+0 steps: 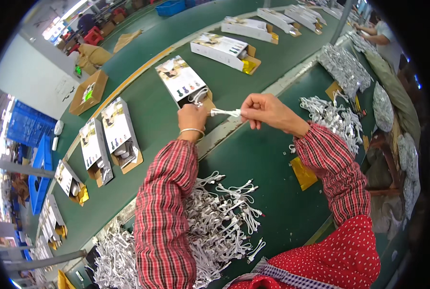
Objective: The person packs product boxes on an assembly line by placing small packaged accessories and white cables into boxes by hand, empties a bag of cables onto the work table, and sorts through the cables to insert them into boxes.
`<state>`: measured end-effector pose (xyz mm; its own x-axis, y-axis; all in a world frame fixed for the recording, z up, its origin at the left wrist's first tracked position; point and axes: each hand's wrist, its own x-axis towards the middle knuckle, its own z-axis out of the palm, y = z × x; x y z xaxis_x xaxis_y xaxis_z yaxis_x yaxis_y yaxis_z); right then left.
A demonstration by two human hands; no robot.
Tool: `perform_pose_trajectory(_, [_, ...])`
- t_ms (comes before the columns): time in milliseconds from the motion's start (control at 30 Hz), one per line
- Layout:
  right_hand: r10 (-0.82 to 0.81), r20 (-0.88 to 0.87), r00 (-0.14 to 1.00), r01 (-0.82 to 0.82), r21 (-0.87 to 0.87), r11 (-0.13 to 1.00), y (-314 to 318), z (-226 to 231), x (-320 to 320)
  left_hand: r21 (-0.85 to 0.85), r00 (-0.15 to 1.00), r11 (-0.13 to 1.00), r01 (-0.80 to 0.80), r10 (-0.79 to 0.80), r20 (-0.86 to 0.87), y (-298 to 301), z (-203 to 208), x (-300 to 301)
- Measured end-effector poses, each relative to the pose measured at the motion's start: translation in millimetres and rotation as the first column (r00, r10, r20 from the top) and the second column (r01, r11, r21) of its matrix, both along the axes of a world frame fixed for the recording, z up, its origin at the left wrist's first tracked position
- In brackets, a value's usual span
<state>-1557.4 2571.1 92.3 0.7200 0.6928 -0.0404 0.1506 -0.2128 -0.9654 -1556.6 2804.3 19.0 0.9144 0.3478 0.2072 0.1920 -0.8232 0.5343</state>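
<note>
My left hand (192, 118) and my right hand (264, 110) hold a bundled white cable (226, 112) between them, above the edge of a green conveyor belt (147, 103). The left hand wears a metal bangle and pinches one end; the right pinches the other. Just beyond the left hand lies an open printed box (182, 80) with a coiled white cable (198, 95) in its mouth. Both forearms wear red plaid sleeves.
Several open printed boxes (118, 132) ride the belt, among them one (224, 49) farther along. Piles of white cables (222, 219) lie on the green table near me and to the right (337, 118). Silver bags (345, 67) are heaped beyond. Another person (381, 33) works at far right.
</note>
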Motion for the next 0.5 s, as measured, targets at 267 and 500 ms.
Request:
perform_pose_trajectory(267, [-0.239, 0.498, 0.834, 0.217, 0.102, 0.971, 92, -54, 30, 0.191, 0.938, 0.937, 0.294, -0.321, 0.131, 3, 1, -71])
perform_pose_trajectory(500, [-0.341, 0.500, 0.796, 0.301, 0.160, 0.940, 160, -65, 22, 0.166, 0.750, 0.732, 0.661, -0.634, -0.188, 40, 46, -158])
